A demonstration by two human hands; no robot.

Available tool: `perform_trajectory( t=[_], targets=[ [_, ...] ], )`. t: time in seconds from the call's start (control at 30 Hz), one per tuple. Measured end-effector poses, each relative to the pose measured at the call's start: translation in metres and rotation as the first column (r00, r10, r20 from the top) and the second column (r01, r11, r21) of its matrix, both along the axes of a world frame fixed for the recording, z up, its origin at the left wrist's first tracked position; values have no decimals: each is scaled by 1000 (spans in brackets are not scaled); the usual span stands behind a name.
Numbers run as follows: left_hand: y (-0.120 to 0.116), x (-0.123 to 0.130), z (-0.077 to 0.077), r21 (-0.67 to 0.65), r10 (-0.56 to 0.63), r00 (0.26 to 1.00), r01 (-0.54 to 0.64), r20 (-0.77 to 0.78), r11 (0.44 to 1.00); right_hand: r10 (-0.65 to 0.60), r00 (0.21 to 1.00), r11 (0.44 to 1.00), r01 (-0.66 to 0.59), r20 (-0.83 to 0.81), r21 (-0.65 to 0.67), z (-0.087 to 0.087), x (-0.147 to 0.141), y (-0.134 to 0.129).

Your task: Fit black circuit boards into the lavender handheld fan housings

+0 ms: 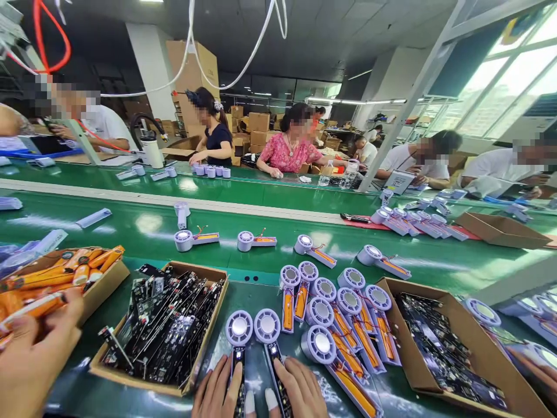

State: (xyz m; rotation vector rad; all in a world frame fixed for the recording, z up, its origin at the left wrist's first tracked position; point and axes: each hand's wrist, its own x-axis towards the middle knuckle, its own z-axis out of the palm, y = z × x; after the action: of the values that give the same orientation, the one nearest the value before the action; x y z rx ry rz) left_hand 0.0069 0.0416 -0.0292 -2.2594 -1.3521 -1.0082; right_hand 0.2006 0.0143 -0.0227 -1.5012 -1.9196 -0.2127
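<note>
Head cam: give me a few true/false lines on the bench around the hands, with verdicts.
1. The left hand and right hand each touch a handheld fan unit. True.
2. The fan units lie on a bare wooden bench. False: they lie on a green conveyor belt.
3. The cardboard box nearest the left hand holds orange cylinders. False: it holds black circuit boards.
4. White finger covers sit on both thumbs. True.
5. Another person's hand at lower left is at an orange cylinder. True.
</note>
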Motion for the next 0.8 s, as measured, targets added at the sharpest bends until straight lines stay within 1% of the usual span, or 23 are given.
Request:
perform_trajectory(
  t=[0.1,0.17,0.27,0.43,0.67,0.8],
  targets=[
    [-6,0,10,5,9,998,-9,-60,1000,13,1000,1000,-13,-18,11,-3,2,-2],
    [-11,2,13,-17,27,997,-28,-66,999,20,999,1000,-20,-35,17,-6,3,-3],
    [-15,3,13,-25,45,996,-46,-71,999,24,998,1000,-22,-65,22,-11,3,-4],
    [-16,4,16,12,64,993,-63,-96,998,27,992,1000,-26,-120,11,-13,0,-4],
    [-16,5,17,16,86,990,-85,-111,996,35,990,999,-33,-135,20,-19,1,-3],
    [-16,6,19,13,74,992,-73,-104,997,30,988,1000,-29,-149,3,-17,-1,-3]
  ],
)
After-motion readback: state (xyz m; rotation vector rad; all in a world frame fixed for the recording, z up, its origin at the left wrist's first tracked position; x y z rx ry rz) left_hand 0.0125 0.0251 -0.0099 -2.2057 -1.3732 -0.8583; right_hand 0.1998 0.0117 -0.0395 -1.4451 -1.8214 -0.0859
